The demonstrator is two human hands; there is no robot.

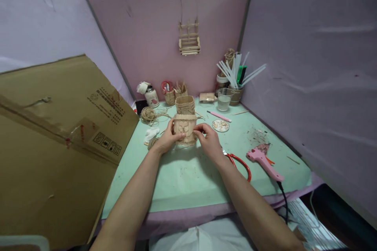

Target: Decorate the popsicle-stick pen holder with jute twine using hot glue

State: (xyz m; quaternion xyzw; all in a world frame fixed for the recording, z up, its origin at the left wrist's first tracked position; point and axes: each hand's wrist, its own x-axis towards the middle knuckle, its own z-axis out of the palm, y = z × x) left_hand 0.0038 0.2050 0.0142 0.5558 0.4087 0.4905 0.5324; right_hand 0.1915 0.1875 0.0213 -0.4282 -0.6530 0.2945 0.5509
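Note:
Over the middle of the table, my left hand (pixel 170 138) grips a pale tan cylindrical container (pixel 184 128) from its left side, thumb across the front. The container has a frilled band at its rim and a raised butterfly-like shape on its front. At its right side my right hand (pixel 207 139) is closed in a pinch, fingertips against or very close to the wall; anything between them is too small to make out. Directly behind stands a second tan container (pixel 185 104) with an open top and braided trim. A small dish of pale pieces (pixel 220 126) lies right of my right hand.
Red-handled scissors (pixel 241 164) lie by my right forearm, and a pink glue gun (pixel 265 162) with its cord is farther right. Twine (pixel 149 115), a water cup (pixel 224 100) and a pot of glue sticks (pixel 236 95) stand behind. A large cardboard box (pixel 59 145) blocks the left.

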